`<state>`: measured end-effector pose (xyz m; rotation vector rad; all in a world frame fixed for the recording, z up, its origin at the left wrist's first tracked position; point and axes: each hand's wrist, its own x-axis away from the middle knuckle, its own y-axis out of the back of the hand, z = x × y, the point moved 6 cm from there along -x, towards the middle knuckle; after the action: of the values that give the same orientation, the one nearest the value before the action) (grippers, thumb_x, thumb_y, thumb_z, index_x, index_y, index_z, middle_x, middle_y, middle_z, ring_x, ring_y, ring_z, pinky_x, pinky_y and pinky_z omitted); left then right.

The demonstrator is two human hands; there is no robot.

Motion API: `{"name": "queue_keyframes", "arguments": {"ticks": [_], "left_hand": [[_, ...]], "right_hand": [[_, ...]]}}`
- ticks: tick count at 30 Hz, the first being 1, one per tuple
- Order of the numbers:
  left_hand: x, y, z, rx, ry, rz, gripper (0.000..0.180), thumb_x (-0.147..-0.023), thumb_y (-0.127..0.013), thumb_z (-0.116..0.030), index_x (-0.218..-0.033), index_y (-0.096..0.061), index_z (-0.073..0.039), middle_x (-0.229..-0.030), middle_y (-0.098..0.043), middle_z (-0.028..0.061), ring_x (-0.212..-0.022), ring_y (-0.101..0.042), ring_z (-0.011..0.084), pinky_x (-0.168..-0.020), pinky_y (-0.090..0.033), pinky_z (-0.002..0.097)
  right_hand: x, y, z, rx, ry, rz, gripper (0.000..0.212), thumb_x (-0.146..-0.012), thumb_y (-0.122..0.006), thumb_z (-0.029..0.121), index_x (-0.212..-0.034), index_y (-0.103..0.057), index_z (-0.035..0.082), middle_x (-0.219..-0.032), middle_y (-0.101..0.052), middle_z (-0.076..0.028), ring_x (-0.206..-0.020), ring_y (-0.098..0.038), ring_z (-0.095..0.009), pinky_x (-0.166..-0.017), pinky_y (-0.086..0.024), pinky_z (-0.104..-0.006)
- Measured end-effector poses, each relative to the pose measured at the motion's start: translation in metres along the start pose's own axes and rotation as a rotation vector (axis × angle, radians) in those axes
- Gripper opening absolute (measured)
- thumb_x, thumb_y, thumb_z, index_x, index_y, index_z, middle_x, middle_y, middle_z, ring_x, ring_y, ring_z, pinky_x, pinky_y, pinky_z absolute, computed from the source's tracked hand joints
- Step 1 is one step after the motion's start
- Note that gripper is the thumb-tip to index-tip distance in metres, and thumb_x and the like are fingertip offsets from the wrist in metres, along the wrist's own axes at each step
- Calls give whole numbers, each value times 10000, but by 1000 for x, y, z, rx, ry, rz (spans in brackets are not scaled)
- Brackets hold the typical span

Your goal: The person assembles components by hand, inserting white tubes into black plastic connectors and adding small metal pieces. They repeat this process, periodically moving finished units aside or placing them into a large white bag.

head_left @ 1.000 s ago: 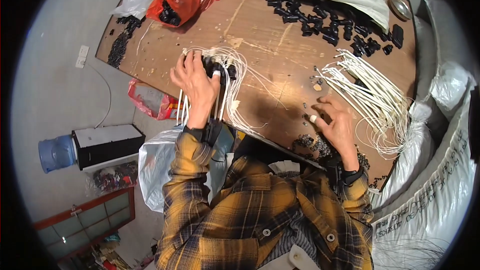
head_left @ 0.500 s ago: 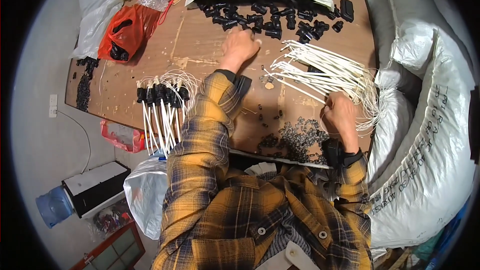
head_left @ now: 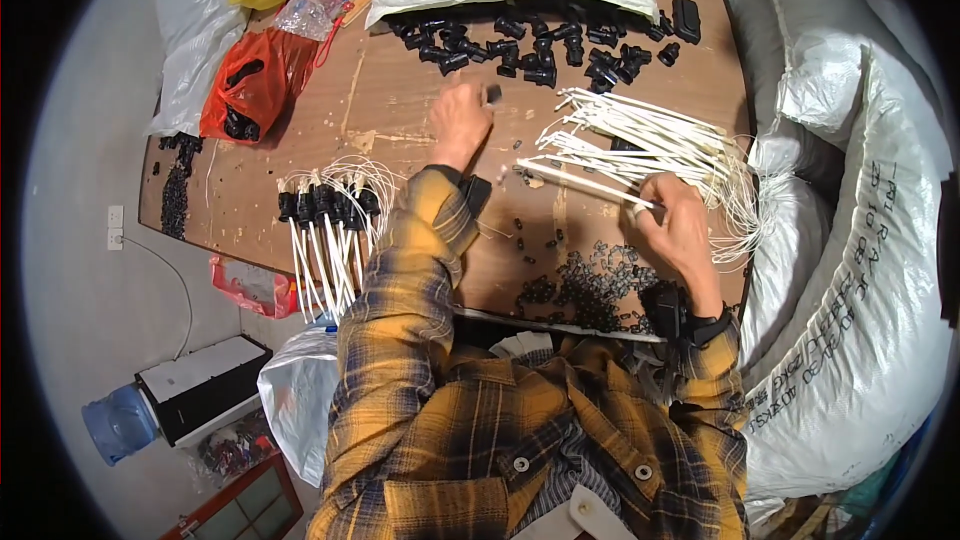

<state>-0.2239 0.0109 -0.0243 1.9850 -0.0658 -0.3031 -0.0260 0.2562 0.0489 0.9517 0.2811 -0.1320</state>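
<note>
At the tips of our nearly closed left hand [head_left: 462, 122] sits a black fitting [head_left: 493, 93], while leftward from our pinching right hand [head_left: 677, 223] juts a white stick [head_left: 585, 182], so we judge this picking up, the next move likely calling for both brought together.

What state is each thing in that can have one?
Left hand: closed, apparently on a black fitting
Right hand: closed on one white tube
White tube: held near one end, slanted
Other tubes: heaped
Loose fittings: scattered
Small dark parts: strewn
Tubes with fittings attached: side by side
Red bag: open, dark contents showing
</note>
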Motion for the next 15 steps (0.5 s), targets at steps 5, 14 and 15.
{"name": "queue_keyframes", "arguments": {"ticks": [5,14,15], "left_hand": [[48,18,-11,651,21,-32,302,-718,-638,-40,-1018,-655,-68,-846,-690,115,-705,-635,229,-670,-508,341],[93,-3,-5,1087,206,401,230,-727,-596,7,-941,-659,-50,-856,-688,74,-724,-629,187,-614,-477,274],[95,8,-24,920,-55,383,208,-729,-596,7,-920,-652,-54,-830,-674,67,-722,-627,194,-606,-474,274]], "right_hand": [[12,0,7,-254,-185,32,146,-828,-637,83,-951,-679,15,-676,-640,-82,-563,-569,-159,-536,-438,-288],[26,-21,12,-276,-58,162,224,-862,-656,125,-1071,-687,49,-714,-681,-75,-560,-579,-115,-502,-457,-264],[28,-25,13,-250,-11,207,229,-859,-665,141,-1069,-689,56,-712,-683,-79,-560,-587,-120,-500,-466,-268]]}}
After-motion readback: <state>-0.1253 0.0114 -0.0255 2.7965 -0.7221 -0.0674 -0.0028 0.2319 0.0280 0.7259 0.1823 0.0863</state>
